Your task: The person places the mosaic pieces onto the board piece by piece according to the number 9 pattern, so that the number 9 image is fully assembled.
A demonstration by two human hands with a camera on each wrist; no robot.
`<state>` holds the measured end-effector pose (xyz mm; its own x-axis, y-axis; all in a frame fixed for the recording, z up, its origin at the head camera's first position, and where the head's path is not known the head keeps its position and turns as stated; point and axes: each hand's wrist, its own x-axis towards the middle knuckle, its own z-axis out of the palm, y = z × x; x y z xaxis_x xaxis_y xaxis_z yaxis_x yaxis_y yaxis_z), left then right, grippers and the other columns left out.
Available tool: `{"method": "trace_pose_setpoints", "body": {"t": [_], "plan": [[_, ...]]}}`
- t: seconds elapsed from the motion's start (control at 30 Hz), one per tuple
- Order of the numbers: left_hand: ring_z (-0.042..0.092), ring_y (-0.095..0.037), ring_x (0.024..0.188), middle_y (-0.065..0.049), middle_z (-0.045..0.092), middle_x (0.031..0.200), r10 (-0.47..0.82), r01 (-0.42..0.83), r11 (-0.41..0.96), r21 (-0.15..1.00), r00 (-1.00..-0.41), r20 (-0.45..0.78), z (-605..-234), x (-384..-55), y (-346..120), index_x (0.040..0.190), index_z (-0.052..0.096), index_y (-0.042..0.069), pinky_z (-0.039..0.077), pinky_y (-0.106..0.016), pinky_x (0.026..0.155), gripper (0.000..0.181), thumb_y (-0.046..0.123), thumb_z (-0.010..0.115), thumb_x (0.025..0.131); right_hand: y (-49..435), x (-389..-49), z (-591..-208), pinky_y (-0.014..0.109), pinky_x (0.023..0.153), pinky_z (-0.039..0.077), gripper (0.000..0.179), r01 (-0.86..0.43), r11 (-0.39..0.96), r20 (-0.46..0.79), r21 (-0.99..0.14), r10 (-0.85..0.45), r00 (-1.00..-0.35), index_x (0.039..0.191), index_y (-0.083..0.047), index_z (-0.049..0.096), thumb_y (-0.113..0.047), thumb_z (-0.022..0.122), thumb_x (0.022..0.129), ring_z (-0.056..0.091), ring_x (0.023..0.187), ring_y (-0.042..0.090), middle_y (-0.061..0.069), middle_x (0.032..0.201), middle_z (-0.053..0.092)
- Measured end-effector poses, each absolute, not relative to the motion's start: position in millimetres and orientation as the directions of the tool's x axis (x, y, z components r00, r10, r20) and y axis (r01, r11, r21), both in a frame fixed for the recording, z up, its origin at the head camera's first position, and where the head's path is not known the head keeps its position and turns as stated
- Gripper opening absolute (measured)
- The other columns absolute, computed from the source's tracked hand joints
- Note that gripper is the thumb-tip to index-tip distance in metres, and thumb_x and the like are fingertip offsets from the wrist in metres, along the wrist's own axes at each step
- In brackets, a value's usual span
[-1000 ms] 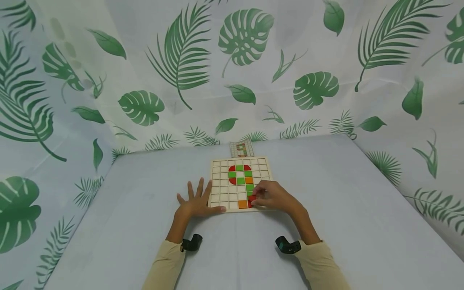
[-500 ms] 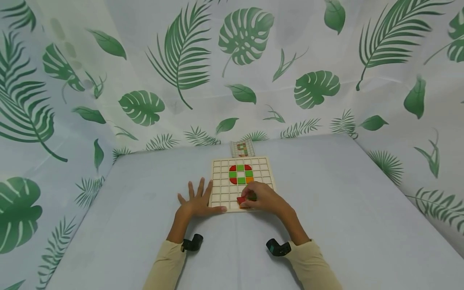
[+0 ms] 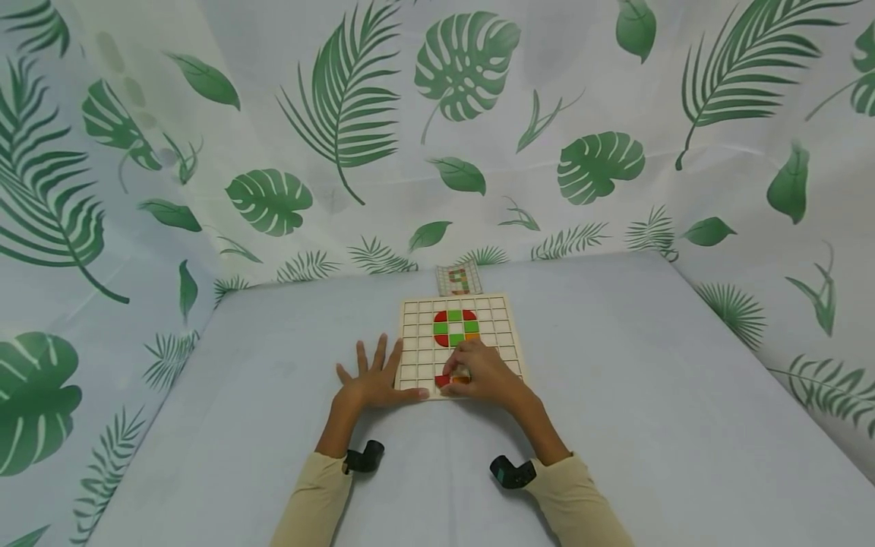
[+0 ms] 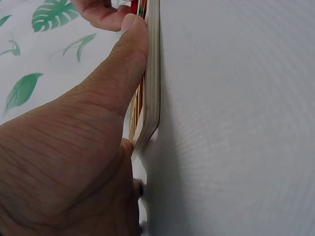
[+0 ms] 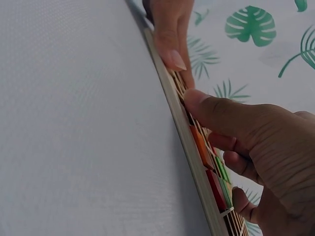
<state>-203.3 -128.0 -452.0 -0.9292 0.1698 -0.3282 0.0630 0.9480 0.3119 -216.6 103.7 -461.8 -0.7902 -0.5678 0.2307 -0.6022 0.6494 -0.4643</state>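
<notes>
A wooden grid board point(image 3: 418, 355) lies on the table with red, green point(image 3: 471, 327) and orange tiles forming a ring on it. My right hand point(image 3: 484, 374) pinches a red tile point(image 3: 442, 381) between thumb and fingertips, over the board's front row. Beside that tile an orange tile point(image 5: 201, 147) sits in the row, with another red tile point(image 5: 216, 189) past it in the right wrist view. My left hand point(image 3: 372, 386) is spread at the board's left front corner, its thumb resting on the front edge. The right hand covers part of the board's right column of tiles.
Behind the board lies a small pattern card point(image 3: 459, 279) showing a similar coloured figure. A white cloth covers the table point(image 3: 287, 327), and a leaf-printed curtain point(image 3: 369, 205) rises along its back and sides. Each wrist wears a black camera.
My right hand has moved left along the board's front row with the red tile, from the right column past the orange tile. The left hand has stayed in place.
</notes>
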Motion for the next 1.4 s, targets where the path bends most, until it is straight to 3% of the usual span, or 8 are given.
{"method": "trace_pose_setpoints", "body": {"t": [0.3, 1.4], "plan": [[-0.016, -0.048, 0.147, -0.011, -0.007, 0.166, 0.170, 0.064, 0.946, 0.317, -0.933, -0.318, -449.2, -202.5, -127.4, 0.159, 0.006, 0.024, 0.001, -0.080, 0.104, 0.109, 0.075, 0.058, 0.079, 103.2, -215.7, -460.8, 0.035, 0.078, 0.039, 0.024, -0.566, 0.705, 0.189, -0.426, -0.543, -0.818, 0.087, -0.020, 0.072, -0.039, 0.082, 0.077, 0.052, 0.097, 0.015, -0.005, 0.096, 0.063], [-0.016, -0.048, 0.147, -0.011, -0.006, 0.166, 0.162, 0.057, 0.949, 0.310, -0.932, -0.326, -450.3, -201.6, -127.0, 0.159, 0.005, 0.024, 0.001, -0.080, 0.104, 0.109, 0.076, 0.057, 0.079, 105.4, -212.1, -461.5, 0.034, 0.077, 0.039, 0.019, -0.608, 0.700, 0.242, -0.376, -0.559, -0.793, 0.083, -0.019, 0.071, -0.035, 0.081, 0.079, 0.055, 0.096, 0.015, -0.005, 0.092, 0.062]]}}
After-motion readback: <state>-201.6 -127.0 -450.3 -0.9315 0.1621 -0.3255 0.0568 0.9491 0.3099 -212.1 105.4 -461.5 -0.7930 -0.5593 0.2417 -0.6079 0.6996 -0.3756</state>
